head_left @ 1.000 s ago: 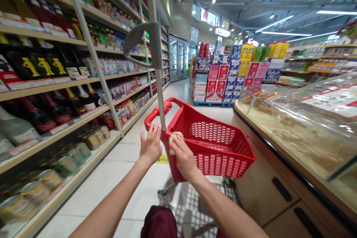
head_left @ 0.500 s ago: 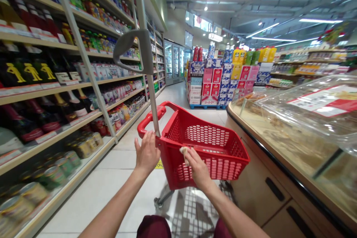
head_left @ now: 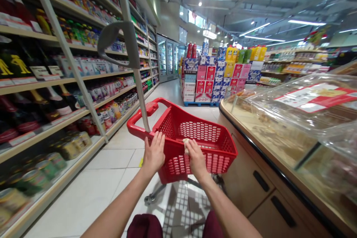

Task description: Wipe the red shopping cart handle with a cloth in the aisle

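Note:
A red plastic shopping cart [head_left: 178, 167] with perforated basket walls stands in front of me, and its basket holds nothing I can see. My left hand [head_left: 155, 152] lies on the near edge of the basket, beside the red handle [head_left: 135, 124], fingers stretched out and thumb apart. Pinched in my right hand [head_left: 196, 158] is a small off-white cloth [head_left: 186, 144], pressed on the basket's near rim. Most of the cloth is hidden under my fingers. A metal pole [head_left: 141, 96] with a grey loop grip [head_left: 131, 44] rises from beside the handle.
Shelves of bottles and cans [head_left: 83, 76] run along the left. At right is a wooden counter [head_left: 248, 189] with clear plastic covers [head_left: 315, 119]. Stacked drink cartons [head_left: 205, 85] stand on a blue pallet ahead, and glass-door coolers [head_left: 169, 57] are farther back.
My left hand has shifted right along the basket's near edge, away from the pole. My right hand with the cloth has moved slightly up the rim. The whole view has shifted a little.

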### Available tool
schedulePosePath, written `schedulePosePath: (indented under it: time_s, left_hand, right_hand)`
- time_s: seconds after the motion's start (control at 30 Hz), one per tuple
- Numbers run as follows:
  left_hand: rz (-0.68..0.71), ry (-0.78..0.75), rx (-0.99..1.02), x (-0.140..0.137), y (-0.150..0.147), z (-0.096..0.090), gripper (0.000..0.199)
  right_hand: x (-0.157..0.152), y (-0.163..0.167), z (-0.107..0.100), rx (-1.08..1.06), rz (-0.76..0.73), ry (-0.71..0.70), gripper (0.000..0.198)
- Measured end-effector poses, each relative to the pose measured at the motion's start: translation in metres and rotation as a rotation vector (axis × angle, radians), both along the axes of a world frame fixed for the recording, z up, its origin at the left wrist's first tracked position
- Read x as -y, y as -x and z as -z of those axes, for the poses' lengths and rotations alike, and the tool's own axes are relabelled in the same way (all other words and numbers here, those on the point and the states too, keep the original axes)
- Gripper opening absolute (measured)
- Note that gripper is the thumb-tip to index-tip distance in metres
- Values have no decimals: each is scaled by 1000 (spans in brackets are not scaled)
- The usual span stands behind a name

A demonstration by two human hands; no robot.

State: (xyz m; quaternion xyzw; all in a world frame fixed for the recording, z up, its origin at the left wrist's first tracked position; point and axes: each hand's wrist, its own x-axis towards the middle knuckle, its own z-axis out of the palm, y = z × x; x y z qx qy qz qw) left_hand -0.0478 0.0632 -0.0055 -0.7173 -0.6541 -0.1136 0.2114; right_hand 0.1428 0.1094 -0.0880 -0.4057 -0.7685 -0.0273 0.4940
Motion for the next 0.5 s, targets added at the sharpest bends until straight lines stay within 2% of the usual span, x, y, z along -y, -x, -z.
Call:
schedulePosePath:
  time_s: [0.07, 0.13, 0.2, 0.27, 0.4, 0.43, 0.5]
  left_hand:
    - [-4, -5, 2, 3, 0, 1, 62]
    - [-22, -20, 16, 4, -5, 4, 62]
    - [4, -10, 22, 5, -17, 9, 61]
    - [55, 35, 28, 4, -33, 14, 60]
    - [16, 105, 55, 2, -53, 22, 59]
    - [18, 110, 49, 2, -54, 23, 60]
    - [61, 113, 23, 3, -50, 24, 62]
  right_hand:
    - [-4, -40, 15, -19, 86, 57, 52]
    - [-6, -82, 26, -57, 250, 109, 47]
    - [-6, -105, 28, -105, 376, 128, 45]
    - [-4, -98, 25, -103, 339, 120, 46]
    - [3, -49, 14, 8, 51, 72, 51]
    - [4, -48, 14, 26, 31, 74, 51]
    - [4, -67, 16, 30, 91, 105, 48]
